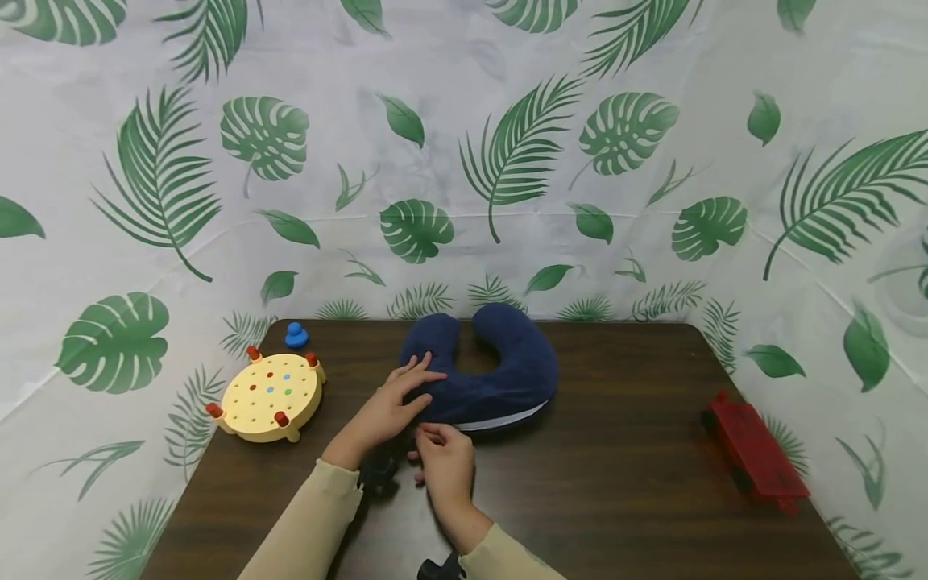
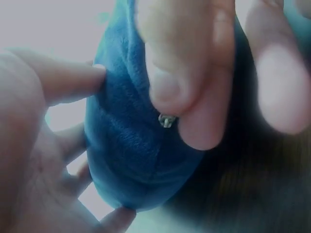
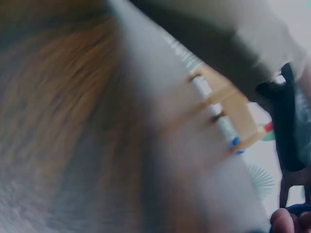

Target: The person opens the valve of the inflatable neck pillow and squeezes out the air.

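Note:
A navy U-shaped neck pillow [image 1: 518,362] lies on the table, its open end toward the back wall. A pale strip [image 1: 507,420] shows along its near edge. My left hand [image 1: 387,407] rests on the pillow's left part, fingers fairly straight and spread. At the near left edge, my right hand [image 1: 447,463] has thumb and forefinger together. The left wrist view shows those fingertips pinching close at a small metal zipper slider [image 2: 167,120] against the blue fabric [image 2: 129,141]; the pull itself is hidden by the fingers. The right wrist view catches mostly blurred table.
On the table's left side stands a yellow round toy with red-tipped legs [image 1: 271,399], with a small blue toy [image 1: 296,335] behind it. A red toy piece [image 1: 757,451] lies at the right edge. Leaf-printed cloth [image 1: 326,266] hangs around the brown table [image 1: 631,483].

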The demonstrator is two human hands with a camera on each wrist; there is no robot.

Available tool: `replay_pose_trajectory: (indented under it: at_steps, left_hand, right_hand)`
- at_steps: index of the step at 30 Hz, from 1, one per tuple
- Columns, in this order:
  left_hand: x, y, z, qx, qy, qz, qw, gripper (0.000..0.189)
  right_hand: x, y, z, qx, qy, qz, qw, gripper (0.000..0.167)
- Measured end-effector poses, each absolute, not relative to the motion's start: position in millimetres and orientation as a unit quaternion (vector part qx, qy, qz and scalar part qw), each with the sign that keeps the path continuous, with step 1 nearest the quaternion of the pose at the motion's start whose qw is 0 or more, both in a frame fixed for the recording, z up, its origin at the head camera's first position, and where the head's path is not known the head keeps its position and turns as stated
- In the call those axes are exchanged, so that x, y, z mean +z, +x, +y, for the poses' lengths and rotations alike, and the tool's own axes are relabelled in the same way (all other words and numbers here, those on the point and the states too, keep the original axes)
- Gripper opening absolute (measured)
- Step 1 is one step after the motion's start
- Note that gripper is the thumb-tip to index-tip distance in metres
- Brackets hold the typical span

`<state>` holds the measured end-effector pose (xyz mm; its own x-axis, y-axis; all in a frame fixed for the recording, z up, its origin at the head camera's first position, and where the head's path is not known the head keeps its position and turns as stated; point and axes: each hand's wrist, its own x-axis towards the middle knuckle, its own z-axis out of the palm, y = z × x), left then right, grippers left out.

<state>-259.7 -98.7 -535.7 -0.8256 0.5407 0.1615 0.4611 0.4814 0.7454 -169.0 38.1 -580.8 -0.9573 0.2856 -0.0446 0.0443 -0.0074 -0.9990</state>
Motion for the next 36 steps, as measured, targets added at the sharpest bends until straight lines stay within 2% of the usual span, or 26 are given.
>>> replay_pose_trajectory:
  at_steps: [5,9,11,14,16,18,21,24,26,27,29,32,36]
  left_hand:
    - [-534.2,-258.4,-91.2,0.426,0.300,0.851,0.067,0.035]
    - [-532.2,-256.7,-84.6,0.418,0.286,0.859,0.077,0.036]
    - [-532.4,-255.4,-82.1,0.403,0.277,0.869,0.078,0.035]
    - [-535.8,-254.4,-78.1,0.375,0.283,0.880,0.065,0.033]
    - [-537.9,-254.1,-75.2,0.358,0.292,0.886,0.046,0.034]
    - [-539.0,-253.6,-72.8,0.350,0.307,0.885,0.021,0.038]
    - [-539.4,-251.5,-70.9,0.355,0.347,0.868,-0.003,0.049]
    - [-541.2,-249.4,-71.0,0.370,0.383,0.846,-0.004,0.045]
    - [-542.5,-248.7,-72.1,0.381,0.393,0.837,0.009,0.031]
    - [-543.1,-248.7,-72.6,0.386,0.394,0.834,0.014,0.026]
    - [-544.4,-249.6,-73.4,0.394,0.389,0.832,0.023,0.027]
    - [-546.7,-251.5,-72.7,0.388,0.387,0.836,0.024,0.040]
    - [-549.0,-252.3,-69.1,0.365,0.382,0.849,0.009,0.058]
  right_hand:
    - [-558.9,-168.7,55.3,0.728,-0.073,-0.681,0.034,0.017]
    - [-526.7,-178.1,86.6,0.686,0.024,-0.727,0.003,0.019]
    - [-515.1,-185.3,109.9,0.637,0.085,-0.767,0.010,0.017]
    - [-505.7,-195.7,153.8,0.546,0.150,-0.822,0.060,0.010]
    - [-505.6,-203.3,185.1,0.510,0.161,-0.839,0.102,0.007]
    - [-510.1,-209.8,212.9,0.512,0.156,-0.837,0.117,0.011]
    - [-524.8,-217.6,240.4,0.568,0.159,-0.803,0.083,0.012]
    - [-541.1,-223.1,250.2,0.591,0.185,-0.784,0.038,0.008]
    - [-548.1,-225.8,251.0,0.581,0.219,-0.783,0.029,0.009]
    - [-550.0,-227.0,250.7,0.568,0.237,-0.788,0.030,0.011]
    - [-550.0,-228.4,249.5,0.534,0.273,-0.800,0.036,0.018]
    - [-544.9,-230.0,248.4,0.470,0.308,-0.826,0.035,0.035]
    - [-537.3,-231.0,247.7,0.416,0.309,-0.855,0.001,0.050]
